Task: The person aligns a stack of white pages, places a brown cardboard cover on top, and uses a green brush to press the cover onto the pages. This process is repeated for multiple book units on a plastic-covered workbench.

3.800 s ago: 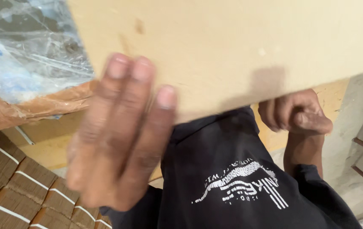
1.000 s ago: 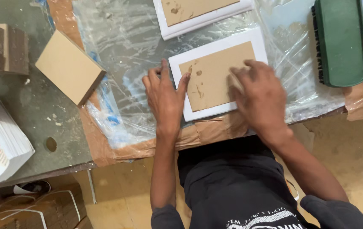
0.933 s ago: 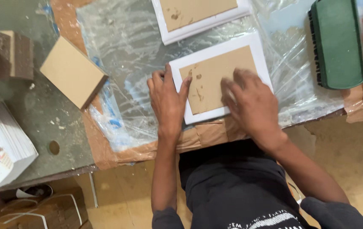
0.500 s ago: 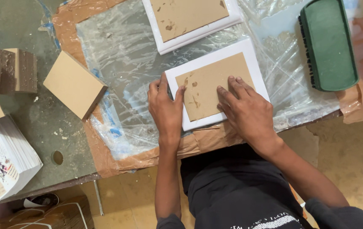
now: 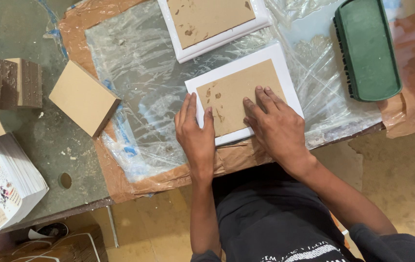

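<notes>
A small craft workshop, likely for framing, is showing here. A worn, speckled bench [image 5: 47, 160] is carrying crumpled plastic sheet [image 5: 139, 97] over brown paper. White-edged frames [image 5: 246, 92] are lying on the sheet, board blocks [image 5: 82, 103] and a print stack [image 5: 3, 184] left of it, a green brush [image 5: 367, 48] at its right edge.

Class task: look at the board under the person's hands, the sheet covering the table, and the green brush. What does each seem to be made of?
Board: likely fibreboard or card, matt tan, smooth, with a white border.
Sheet: thin clear plastic film, glossy and wrinkled, over brown paper.
Brush: probably moulded plastic, matt green back, dark bristles along one edge.
</notes>
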